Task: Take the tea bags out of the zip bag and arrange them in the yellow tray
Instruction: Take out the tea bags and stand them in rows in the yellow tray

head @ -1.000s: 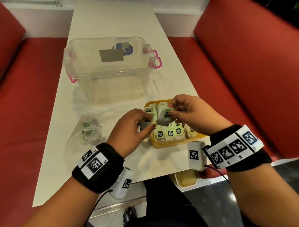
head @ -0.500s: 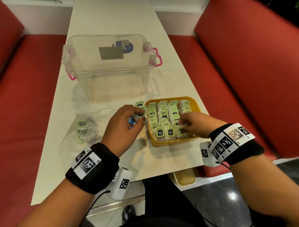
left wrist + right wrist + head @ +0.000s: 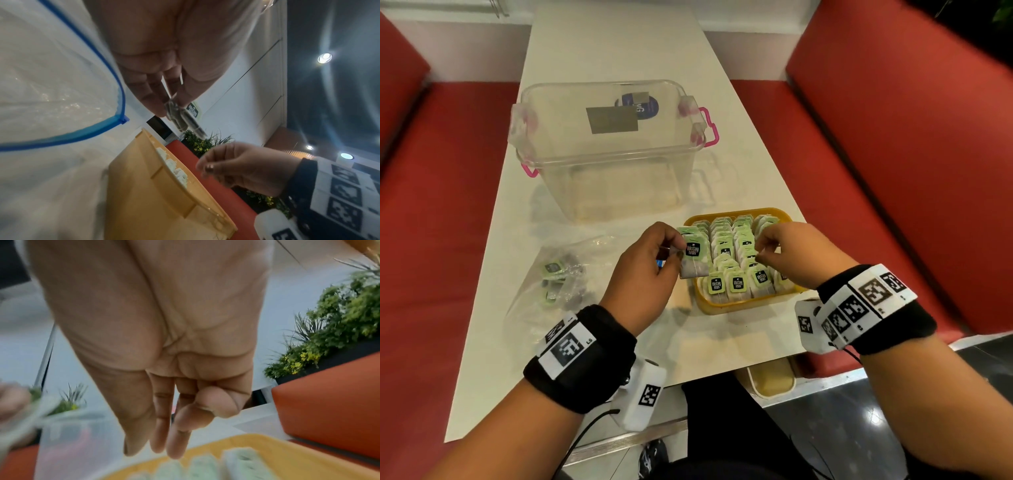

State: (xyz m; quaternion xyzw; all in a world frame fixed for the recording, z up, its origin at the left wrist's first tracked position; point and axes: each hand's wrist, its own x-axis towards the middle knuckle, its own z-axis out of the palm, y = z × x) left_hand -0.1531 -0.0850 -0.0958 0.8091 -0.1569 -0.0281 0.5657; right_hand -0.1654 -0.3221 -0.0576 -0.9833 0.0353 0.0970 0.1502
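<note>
Broadly, a long white surface [image 3: 619, 51] runs away from the person between red bench seats [image 3: 893, 137], and on it, farthest off, stands a clear plastic box [image 3: 606, 150] with pink latches. Nearer, at the right edge, sits the yellow tray [image 3: 722, 305], its long axis running away from the person; it is packed with tea bags in rows [image 3: 736, 253] that follow that axis, each standing on edge with its green tag facing the person. To the left of the tray the zip bag [image 3: 565, 274] lies flat and crumpled on the surface — a few green-tagged bags show through it, and its blue seal strip fills the left side of the left wrist view.

Between zip bag and tray, the left hand [image 3: 643, 274] pinches one tea bag [image 3: 693, 257] between thumb and fingertips. That bag hangs just beside the tray's left rim, over its near left corner, standing roughly upright with its long axis vertical, its green tag at the top and turned toward the person, the grey pouch below. It juts out to the right of the fingers, toward the tray; in the left wrist view it shows edge-on past the fingertips.

Over the tray's right half the right hand [image 3: 791, 257] hovers — fingers curled down with thumb and fingertips drawn together just above the rows. Nothing shows between them, though the right wrist view is blurred.
</note>
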